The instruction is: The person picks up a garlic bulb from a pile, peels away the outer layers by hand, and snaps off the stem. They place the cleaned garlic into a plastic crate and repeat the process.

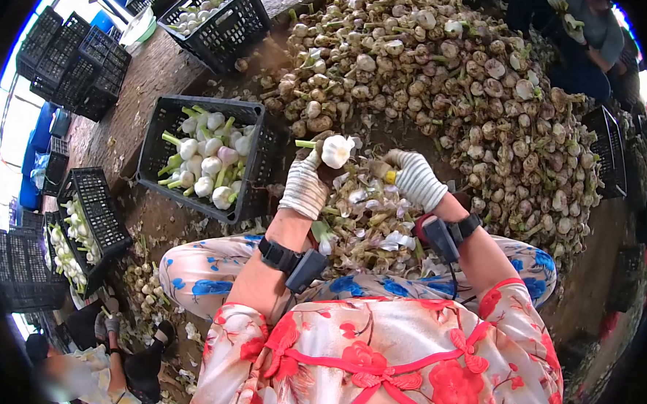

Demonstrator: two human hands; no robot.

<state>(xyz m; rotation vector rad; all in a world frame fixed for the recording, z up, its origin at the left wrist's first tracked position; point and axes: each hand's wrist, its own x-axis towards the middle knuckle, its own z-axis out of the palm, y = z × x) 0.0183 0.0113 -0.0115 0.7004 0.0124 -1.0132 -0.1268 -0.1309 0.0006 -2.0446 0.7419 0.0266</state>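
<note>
Left grip (305,182) clasps a white garlic bulb (337,151), right grip (419,179) a yellow object (390,176).

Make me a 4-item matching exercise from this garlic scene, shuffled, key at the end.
Things
1. Single white garlic bulb
2. Large garlic heap
3. Garlic skins
4. Plastic crate nearest the left hand

Places and states
A. Loose, papery scraps
B. Black, filled with white bulbs with green stems
C. Held in the gloved left hand
D. Brownish and dirty-looking, spread across the far side and out to the right

Right pairs
1-C, 2-D, 3-A, 4-B
</note>
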